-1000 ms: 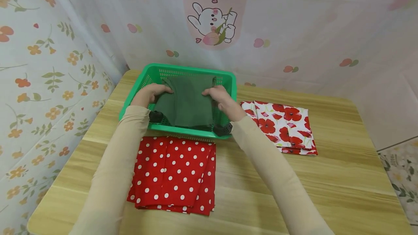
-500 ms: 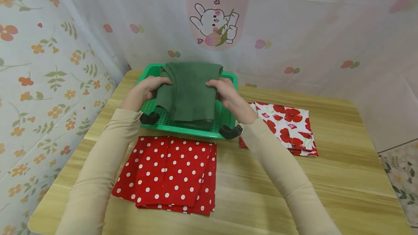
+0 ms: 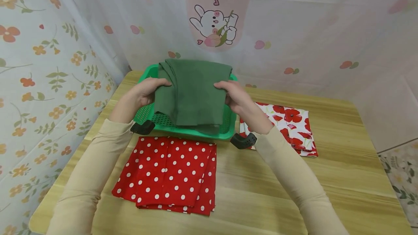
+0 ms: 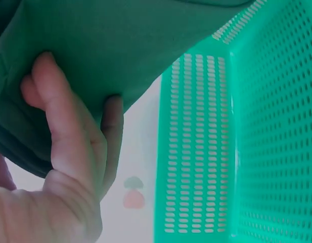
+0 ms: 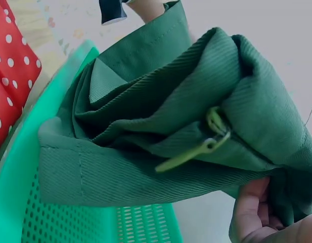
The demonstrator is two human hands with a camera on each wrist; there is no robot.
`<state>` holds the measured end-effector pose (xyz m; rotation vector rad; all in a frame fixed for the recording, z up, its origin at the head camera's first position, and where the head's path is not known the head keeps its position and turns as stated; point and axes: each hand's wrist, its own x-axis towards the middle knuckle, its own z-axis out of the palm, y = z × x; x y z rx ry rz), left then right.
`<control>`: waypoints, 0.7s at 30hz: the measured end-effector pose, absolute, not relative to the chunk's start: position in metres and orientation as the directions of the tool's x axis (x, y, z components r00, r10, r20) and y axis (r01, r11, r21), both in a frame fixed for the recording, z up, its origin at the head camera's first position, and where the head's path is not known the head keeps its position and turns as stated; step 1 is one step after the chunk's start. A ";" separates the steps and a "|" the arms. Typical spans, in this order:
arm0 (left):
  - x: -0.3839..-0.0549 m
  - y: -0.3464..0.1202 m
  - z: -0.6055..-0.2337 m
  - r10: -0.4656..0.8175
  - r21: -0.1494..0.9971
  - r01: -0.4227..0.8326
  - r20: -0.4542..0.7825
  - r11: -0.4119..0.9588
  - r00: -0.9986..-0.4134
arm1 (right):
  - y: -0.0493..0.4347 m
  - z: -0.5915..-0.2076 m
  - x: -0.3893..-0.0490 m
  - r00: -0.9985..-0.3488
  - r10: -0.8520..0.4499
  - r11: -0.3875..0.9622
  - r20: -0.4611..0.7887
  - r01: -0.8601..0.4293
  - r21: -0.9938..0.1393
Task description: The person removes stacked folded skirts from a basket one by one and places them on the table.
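Note:
A folded green cloth (image 3: 200,93) is held up above the green plastic basket (image 3: 176,130), its lower edge in front of the basket's inside. My left hand (image 3: 147,90) pinches its left edge, thumb on the near face and fingers behind; in the left wrist view the fingers (image 4: 70,116) press against the cloth's underside. My right hand (image 3: 237,97) grips the right edge the same way. In the right wrist view the cloth (image 5: 145,121) shows several folded layers, with a small yellow-green buckle-like piece (image 5: 214,134) hanging between them.
A red polka-dot folded cloth (image 3: 173,173) lies on the wooden table (image 3: 333,162) in front of the basket. To the right, partly behind my right arm, lies a white folded cloth with red poppies (image 3: 290,122). A printed curtain (image 3: 310,28) hangs behind the table.
Both hands have lifted the green cloth from inside the basket to above its rim. It now looks larger and is spread slightly wider, and my right hand has moved right.

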<state>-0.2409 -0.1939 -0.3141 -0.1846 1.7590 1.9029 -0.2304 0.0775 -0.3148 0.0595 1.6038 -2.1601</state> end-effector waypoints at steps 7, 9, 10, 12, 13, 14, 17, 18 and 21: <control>-0.222 -0.186 -0.301 0.337 0.897 -0.438 -0.394 -0.063 -0.855 | 0.094 -0.303 -0.212 -0.913 -0.318 -0.293 -0.254 0.350 -0.890; -0.215 -0.184 -0.298 0.357 0.898 -0.432 -0.379 -0.080 -0.854 | 0.099 -0.300 -0.206 -0.913 -0.328 -0.296 -0.243 0.343 -0.891; -0.211 -0.183 -0.297 0.369 0.898 -0.430 -0.372 -0.088 -0.852 | 0.102 -0.299 -0.203 -0.911 -0.337 -0.300 -0.238 0.344 -0.890; -0.203 -0.180 -0.296 0.386 0.900 -0.424 -0.358 -0.097 -0.850 | 0.109 -0.297 -0.197 -0.905 -0.358 -0.299 -0.230 0.344 -0.890; -0.199 -0.178 -0.296 0.395 0.902 -0.419 -0.350 -0.103 -0.850 | 0.113 -0.297 -0.193 -0.901 -0.369 -0.298 -0.227 0.346 -0.889; -0.194 -0.176 -0.297 0.405 0.903 -0.415 -0.341 -0.110 -0.848 | 0.117 -0.297 -0.190 -0.897 -0.381 -0.296 -0.223 0.346 -0.890; -0.180 -0.169 -0.300 0.440 0.908 -0.398 -0.306 -0.132 -0.844 | 0.133 -0.300 -0.177 -0.888 -0.404 -0.279 -0.219 0.347 -0.895; -0.175 -0.166 -0.302 0.450 0.909 -0.392 -0.295 -0.138 -0.843 | 0.138 -0.301 -0.172 -0.885 -0.409 -0.272 -0.221 0.350 -0.896; -0.159 -0.157 -0.310 0.472 0.904 -0.394 -0.278 -0.167 -0.837 | 0.151 -0.304 -0.159 -0.878 -0.415 -0.239 -0.236 0.356 -0.903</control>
